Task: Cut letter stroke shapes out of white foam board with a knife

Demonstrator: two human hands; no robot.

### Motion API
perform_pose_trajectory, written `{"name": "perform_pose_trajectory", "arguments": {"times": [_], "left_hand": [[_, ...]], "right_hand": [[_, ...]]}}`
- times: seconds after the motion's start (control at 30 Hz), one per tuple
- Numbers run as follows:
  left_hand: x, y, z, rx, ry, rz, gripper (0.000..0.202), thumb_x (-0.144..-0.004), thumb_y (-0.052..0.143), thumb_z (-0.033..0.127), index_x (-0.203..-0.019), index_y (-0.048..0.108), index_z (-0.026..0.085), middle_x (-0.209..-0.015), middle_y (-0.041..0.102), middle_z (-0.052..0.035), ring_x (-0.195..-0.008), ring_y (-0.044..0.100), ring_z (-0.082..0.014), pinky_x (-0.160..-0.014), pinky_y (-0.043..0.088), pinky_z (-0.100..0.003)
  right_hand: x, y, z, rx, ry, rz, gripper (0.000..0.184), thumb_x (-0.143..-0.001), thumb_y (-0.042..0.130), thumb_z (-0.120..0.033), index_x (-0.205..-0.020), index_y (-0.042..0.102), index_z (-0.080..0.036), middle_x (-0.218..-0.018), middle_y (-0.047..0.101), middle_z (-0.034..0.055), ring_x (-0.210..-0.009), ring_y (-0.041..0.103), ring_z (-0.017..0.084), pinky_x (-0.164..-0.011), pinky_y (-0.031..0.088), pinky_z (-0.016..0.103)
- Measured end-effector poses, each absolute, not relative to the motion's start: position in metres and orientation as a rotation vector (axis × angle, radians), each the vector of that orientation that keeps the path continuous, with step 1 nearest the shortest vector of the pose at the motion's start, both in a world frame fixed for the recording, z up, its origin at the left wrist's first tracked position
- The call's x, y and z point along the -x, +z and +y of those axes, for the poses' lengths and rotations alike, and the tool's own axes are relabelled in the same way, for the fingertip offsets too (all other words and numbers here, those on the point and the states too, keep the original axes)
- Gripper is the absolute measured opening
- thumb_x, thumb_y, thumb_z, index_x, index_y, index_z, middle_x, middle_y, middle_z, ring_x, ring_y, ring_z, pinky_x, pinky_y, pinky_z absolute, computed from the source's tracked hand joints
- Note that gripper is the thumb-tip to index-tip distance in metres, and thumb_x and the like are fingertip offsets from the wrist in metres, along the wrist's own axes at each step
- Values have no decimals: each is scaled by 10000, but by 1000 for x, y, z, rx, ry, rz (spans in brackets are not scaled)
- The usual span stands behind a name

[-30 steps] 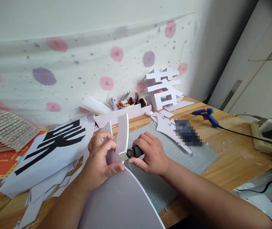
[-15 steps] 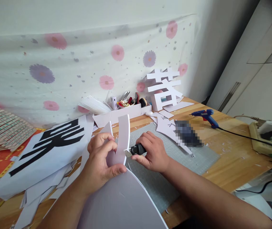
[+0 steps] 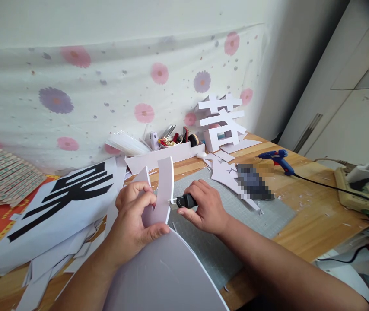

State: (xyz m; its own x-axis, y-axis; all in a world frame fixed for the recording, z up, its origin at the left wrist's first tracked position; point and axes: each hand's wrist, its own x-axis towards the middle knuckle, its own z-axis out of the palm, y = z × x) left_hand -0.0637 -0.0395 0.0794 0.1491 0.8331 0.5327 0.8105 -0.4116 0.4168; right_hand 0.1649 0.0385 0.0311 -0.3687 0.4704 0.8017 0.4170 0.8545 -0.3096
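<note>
My left hand [image 3: 135, 226] grips a white foam board piece [image 3: 165, 190], a curved strip that rises from a wide sheet [image 3: 165, 276] reaching toward me. My right hand [image 3: 205, 207] is closed around a black utility knife [image 3: 185, 201]. Its blade meets the right edge of the curved strip, about halfway up. Both hands are over the near left part of a grey cutting mat [image 3: 236, 216].
A wooden table [image 3: 317, 216] carries a blue glue gun [image 3: 277, 158] with its cable, a white foam character [image 3: 223, 121], a tool tray [image 3: 171, 149], white offcuts [image 3: 226, 172], a printed black character sheet [image 3: 64, 194] and a power strip [image 3: 353, 190] at right.
The knife blade has climbed the right edge of the curved strip, from its lower end to about halfway up. My left hand keeps its hold on the board.
</note>
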Motion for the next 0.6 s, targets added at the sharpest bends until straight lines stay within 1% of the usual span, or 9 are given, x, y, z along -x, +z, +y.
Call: {"name": "perform_pose_trajectory", "arguments": {"times": [0.17,0.3,0.4,0.47,0.5,0.6], "left_hand": [[65,78,-38,-2336,1130,1716,786,-784,473,1030,-862,633,265,-1172,563,-93,-1257,505,-377,-1121,371,-549],[66,78,-38,-2326,1128,1730,796,-777,473,1036,-859,642,262,-1159,572,-95,-1228,513,-367,-1101,378,-543],[65,79,-41,-2333,1117,1696,804,-771,468,1041,-844,631,258,-1164,562,-94,-1219,518,-362,-1082,388,-535],[65,79,-44,-2364,1100,1699,805,-764,468,1045,-837,623,258,-1176,558,-90,-1233,512,-368,-1100,362,-552],[65,79,-44,-2378,1094,1709,802,-765,471,1043,-839,623,259,-1182,556,-88,-1234,510,-371,-1108,345,-565],[67,78,-44,-2373,1112,1722,790,-775,482,1032,-848,627,259,-1187,543,-85,-1216,508,-372,-1100,333,-580]], "right_hand": [[-163,31,36,679,29,-1984,664,-1072,334,-762,-853,631,-210,-757,639,56,-701,532,212,-623,330,341],[-162,28,38,707,51,-1998,616,-1051,412,-761,-869,634,-216,-774,642,58,-724,544,215,-637,342,334],[-166,27,51,827,217,-1893,616,-1033,412,-785,-819,582,-233,-722,600,26,-675,535,198,-609,347,312],[-172,28,62,940,361,-1743,627,-1037,371,-789,-744,494,-249,-635,499,-19,-575,463,172,-552,323,292],[-174,29,65,955,378,-1706,632,-1017,390,-810,-726,462,-254,-623,464,-29,-565,446,169,-546,324,290],[-175,30,63,778,381,-1800,599,-1026,411,-775,-777,514,-241,-681,510,-13,-621,491,176,-591,369,295]]}}
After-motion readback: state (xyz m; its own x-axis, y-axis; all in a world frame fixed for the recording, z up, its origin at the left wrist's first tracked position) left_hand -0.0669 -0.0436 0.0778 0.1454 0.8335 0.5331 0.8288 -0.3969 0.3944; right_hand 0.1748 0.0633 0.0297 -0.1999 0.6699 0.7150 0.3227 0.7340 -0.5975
